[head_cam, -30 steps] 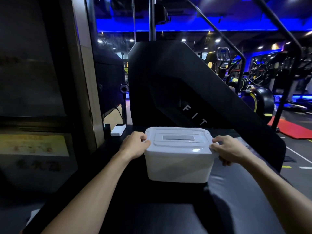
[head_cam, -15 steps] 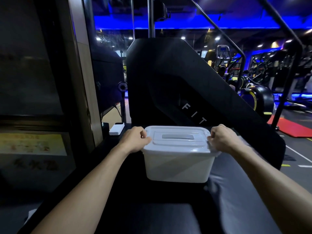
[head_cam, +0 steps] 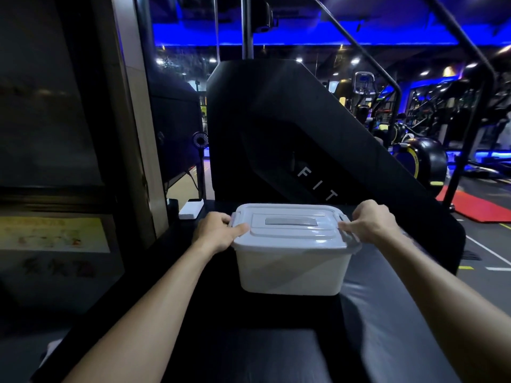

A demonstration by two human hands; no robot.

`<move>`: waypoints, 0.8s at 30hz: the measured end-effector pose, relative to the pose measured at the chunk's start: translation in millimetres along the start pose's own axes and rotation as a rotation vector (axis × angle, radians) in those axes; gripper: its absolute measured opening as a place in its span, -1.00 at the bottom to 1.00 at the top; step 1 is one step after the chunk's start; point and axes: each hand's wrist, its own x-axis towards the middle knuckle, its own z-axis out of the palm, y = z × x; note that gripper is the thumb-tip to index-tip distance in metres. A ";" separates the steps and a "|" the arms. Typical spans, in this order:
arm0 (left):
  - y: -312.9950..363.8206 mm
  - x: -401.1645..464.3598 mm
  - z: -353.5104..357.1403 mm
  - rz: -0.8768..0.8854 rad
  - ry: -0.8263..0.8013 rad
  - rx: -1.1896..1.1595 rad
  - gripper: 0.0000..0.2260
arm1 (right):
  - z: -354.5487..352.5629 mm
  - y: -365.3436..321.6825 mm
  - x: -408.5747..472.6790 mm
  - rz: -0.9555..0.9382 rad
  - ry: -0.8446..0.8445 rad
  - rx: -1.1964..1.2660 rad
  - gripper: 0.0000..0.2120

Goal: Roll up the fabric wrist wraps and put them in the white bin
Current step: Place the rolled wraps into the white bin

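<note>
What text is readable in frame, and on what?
"F I T": white letters on the sloped black machine panel, behind the white bin.
Yellow poster at left: printing too blurred to read.
Dark characters below the poster: blurred, unreadable.
Grey patch on the bin lid: no text visible.

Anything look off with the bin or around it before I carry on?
Nothing stands out. The white bin sits upright on the black padded surface, its lid on. The left hand and right hand grip the lid's two ends. No wrist wraps are in view.
</note>
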 end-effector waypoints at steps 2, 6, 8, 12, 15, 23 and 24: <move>3.2 -1.6 -0.4 0.033 0.027 0.089 -0.70 | 3.8 -2.8 -7.2 -0.059 0.045 -0.095 -0.68; 6.2 -6.6 1.1 0.043 0.065 0.138 -0.76 | 15.1 2.2 -21.5 -0.195 0.134 -0.168 -0.73; 9.9 -14.0 3.3 0.073 0.145 0.158 -0.72 | 17.2 8.7 -33.2 -0.250 0.122 -0.083 -0.59; 26.3 -29.6 6.3 0.216 0.240 0.351 -0.87 | 25.0 21.0 -67.5 -0.408 0.002 -0.068 -0.37; 24.9 -44.7 9.3 0.319 0.048 0.256 -0.64 | 25.3 29.8 -78.9 -0.431 -0.053 0.000 -0.36; 13.6 -59.7 24.5 0.423 -0.142 0.364 -0.58 | 39.0 26.6 -75.9 -0.545 0.021 0.055 -0.21; 13.7 -53.5 25.6 0.427 -0.135 0.374 -0.59 | 41.6 25.0 -71.0 -0.554 0.029 0.076 -0.24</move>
